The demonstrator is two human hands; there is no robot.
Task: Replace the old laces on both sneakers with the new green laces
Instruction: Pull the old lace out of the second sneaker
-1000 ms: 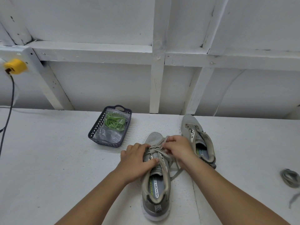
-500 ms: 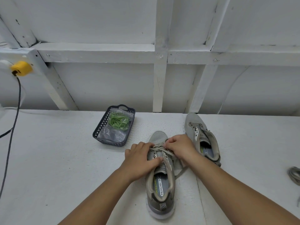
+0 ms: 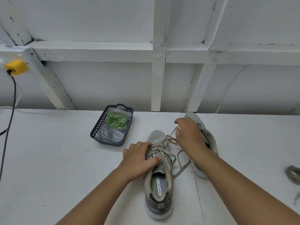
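Observation:
A grey sneaker (image 3: 158, 189) lies in front of me, toe pointing away, still threaded with its old grey lace (image 3: 164, 144). My left hand (image 3: 138, 157) grips the sneaker's left side, thumb across the tongue. My right hand (image 3: 189, 135) pinches a strand of the old lace and holds it drawn up and to the right of the toe. A second grey sneaker (image 3: 209, 138), without a lace, lies behind my right hand and is partly hidden by it. The new green laces (image 3: 116, 120) sit in a clear bag inside a dark basket (image 3: 97, 135).
A loose grey lace (image 3: 293, 174) lies at the right edge of the white table (image 3: 48, 159). A yellow plug (image 3: 16, 67) with a dark cable (image 3: 9, 120) hangs at the far left. A white framed wall stands right behind the table.
My right hand has lifted away from the sneaker's eyelets, up and to the right, drawing a strand of the old lace out. The left hand has stayed on the sneaker.

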